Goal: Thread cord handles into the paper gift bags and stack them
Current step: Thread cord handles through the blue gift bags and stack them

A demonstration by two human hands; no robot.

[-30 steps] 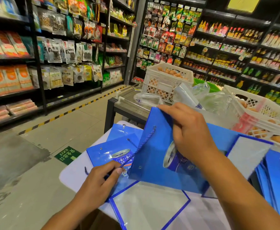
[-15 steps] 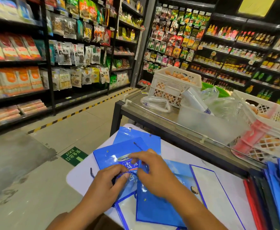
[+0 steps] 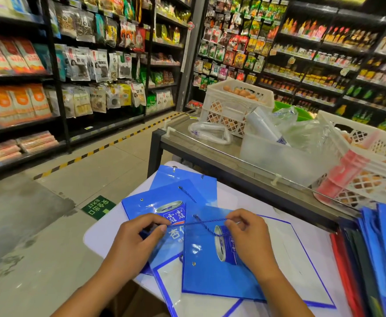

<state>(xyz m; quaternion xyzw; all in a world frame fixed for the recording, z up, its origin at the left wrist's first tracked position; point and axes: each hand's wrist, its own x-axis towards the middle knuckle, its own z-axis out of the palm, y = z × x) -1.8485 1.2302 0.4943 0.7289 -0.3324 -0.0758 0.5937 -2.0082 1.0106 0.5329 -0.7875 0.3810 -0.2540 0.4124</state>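
A flat blue paper gift bag (image 3: 212,271) with a printed can lies on the white table (image 3: 96,239) in front of me. A blue cord (image 3: 206,222) stretches taut across its top edge. My left hand (image 3: 139,239) pinches the cord's left end. My right hand (image 3: 248,234) pinches its right end over the bag. Further left and behind lie a few more flat blue bags (image 3: 164,202), one with a cord (image 3: 187,194) through its hole. White-faced bags with blue borders (image 3: 301,266) lie underneath.
A pile of blue, dark and red bags (image 3: 370,259) lies at the right. Behind the table is a metal counter (image 3: 182,143) with white egg crates (image 3: 233,104), plastic bags and a clear bin (image 3: 279,156). Shop shelves surround the aisle.
The bag was held up in my right hand, then laid flat on the table. Both hands now pull the cord tight across its top.
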